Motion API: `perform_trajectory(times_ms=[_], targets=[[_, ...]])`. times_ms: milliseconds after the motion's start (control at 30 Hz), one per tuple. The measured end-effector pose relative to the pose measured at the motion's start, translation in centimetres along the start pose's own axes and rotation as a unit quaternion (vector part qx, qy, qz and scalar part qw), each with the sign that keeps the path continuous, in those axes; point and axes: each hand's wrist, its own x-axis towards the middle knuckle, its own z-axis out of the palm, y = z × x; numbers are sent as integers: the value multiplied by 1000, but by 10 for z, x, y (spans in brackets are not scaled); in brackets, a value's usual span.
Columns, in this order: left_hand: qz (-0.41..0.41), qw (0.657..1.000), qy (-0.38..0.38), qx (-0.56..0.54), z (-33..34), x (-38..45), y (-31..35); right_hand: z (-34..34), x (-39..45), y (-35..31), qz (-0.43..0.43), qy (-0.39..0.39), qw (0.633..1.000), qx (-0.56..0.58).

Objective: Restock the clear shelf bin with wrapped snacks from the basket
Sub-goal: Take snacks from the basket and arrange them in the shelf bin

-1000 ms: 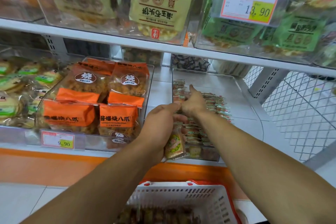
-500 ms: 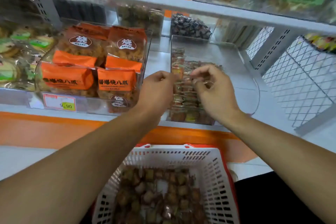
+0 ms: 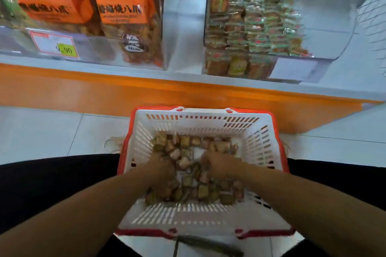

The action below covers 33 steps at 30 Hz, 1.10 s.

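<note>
Reaching down now, both hands have left the clear shelf bin [image 3: 309, 62] at upper right and sit in the white basket [image 3: 259, 144] at lower centre. Left hand [image 3: 161, 166] and right hand [image 3: 217, 164] are buried among the wrapped snacks [image 3: 189, 157]; motion blur hides whether either grips any. Price tag [image 3: 55, 45] at left reads 9.90, beside orange snack bags [image 3: 123, 6].
</note>
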Motion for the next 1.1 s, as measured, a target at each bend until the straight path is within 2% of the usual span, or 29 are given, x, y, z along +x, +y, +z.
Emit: perform_trajectory(times_ms=[67,133,200,267,400,533,733,833,967,1100], targets=[[6,997,2,73,33,17,-11,28,13,3,-46,-4,999,15],[-2,994,14,108,55,29,-11,55,25,5,-55,-25,996,-60],[-38,994,54,87,64,39,-3,77,33,7,-36,-28,987,-152],[-63,993,82,50,64,45,8,88,39,7,-22,-6,982,-190],[-70,996,61,-5,69,54,20,91,54,11,18,26,986,-165],[-43,997,60,-6,74,60,25,81,73,15,69,-3,985,-157],[-5,1000,30,5,75,78,17,92,77,27,12,-2,993,-114],[8,997,30,-65,75,84,13,85,79,31,29,-40,997,-63],[25,999,13,-41,75,84,16,77,78,28,10,-135,988,-72],[24,998,-49,27,68,86,22,72,73,18,-23,-165,986,-21]])
